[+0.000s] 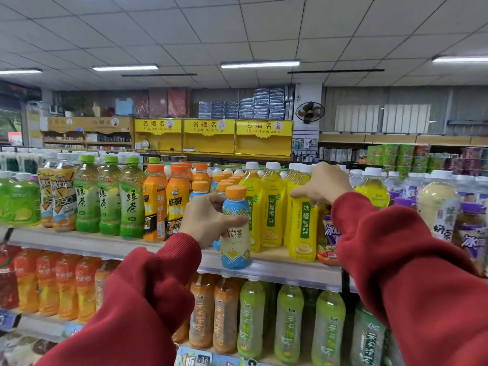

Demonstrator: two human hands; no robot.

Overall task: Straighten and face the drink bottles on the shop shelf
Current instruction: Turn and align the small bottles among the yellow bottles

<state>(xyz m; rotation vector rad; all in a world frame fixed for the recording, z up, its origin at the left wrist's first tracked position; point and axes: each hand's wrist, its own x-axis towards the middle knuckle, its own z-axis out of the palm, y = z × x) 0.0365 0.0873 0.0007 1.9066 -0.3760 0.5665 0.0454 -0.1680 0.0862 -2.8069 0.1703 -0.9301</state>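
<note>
1. Head view, top shelf (277, 270): pale board with a clear front rail, bottles standing in rows front to back.
2. Milk tea bottle (235, 228): orange cap, blue-and-cream label, upright at the shelf's front edge, label facing out, ahead of its own row.
3. Left hand (208, 220): closed around the milk tea bottle's upper body from the left, thumb across the front; red sleeve (137, 307) below.
4. Yellow bottle (303, 225): white cap, green label strip, upright at the front of its row, just right of the milk tea bottle.
5. Right hand (324, 184): gripping the yellow bottle at the shoulder, fingers curled over it, thumb pointing left; red sleeve.
6. Orange energy bottles (165, 202): upright, just left of the left hand.
7. Green tea bottles (109, 196): three at front, upright, labels out, further left.
8. Purple-capped bottles (470, 225): far right, partly hidden by the right sleeve.
9. Lower shelf: orange and green bottles (250, 318), upright in rows.
</note>
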